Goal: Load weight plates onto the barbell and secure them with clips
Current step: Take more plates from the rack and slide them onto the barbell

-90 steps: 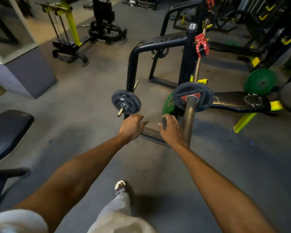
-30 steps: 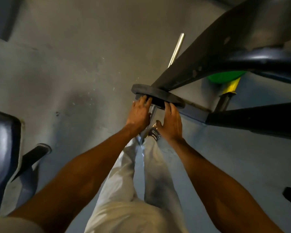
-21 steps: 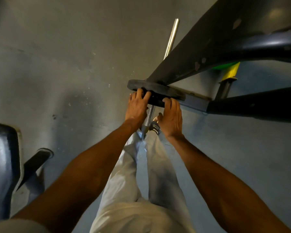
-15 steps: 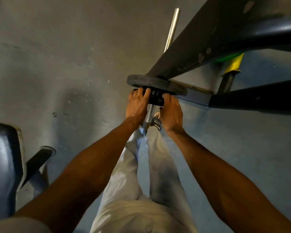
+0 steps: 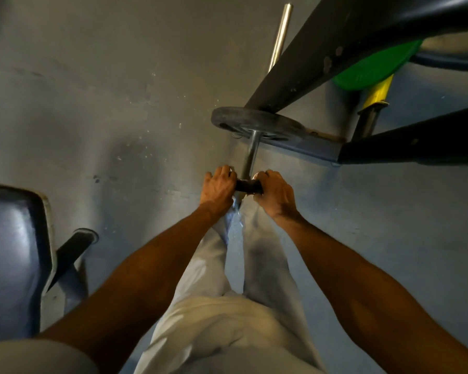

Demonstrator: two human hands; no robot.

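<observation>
Looking straight down the bar (image 5: pixel 250 153) here; both hands sit at its near end, the left hand (image 5: pixel 219 184) and the right hand (image 5: pixel 274 191) each curled round one side of a small dark piece (image 5: pixel 248 185) that sits across the bar between them; what that piece is I cannot tell, clip or collar, it is too dark; so each grip is closed, fingers wrapped over the top of that piece, knuckles up. Further along the bar sits a dark round weight plate (image 5: pixel 257 124), threaded on the shaft, well apart from the hands, with bare steel showing between; the plate lies up against a black frame beam (image 5: pixel 322 52) that slants across the upper right; beyond the beam the far end of the bar pokes out, bright and bare. A green plate (image 5: pixel 373 68) rests behind the frame, beside a yellow post (image 5: pixel 376 91); pale trousers (image 5: pixel 222 306) below the arms, grey floor (image 5: pixel 92 109) all round; a dark padded seat (image 5: pixel 11 255) at far left.
</observation>
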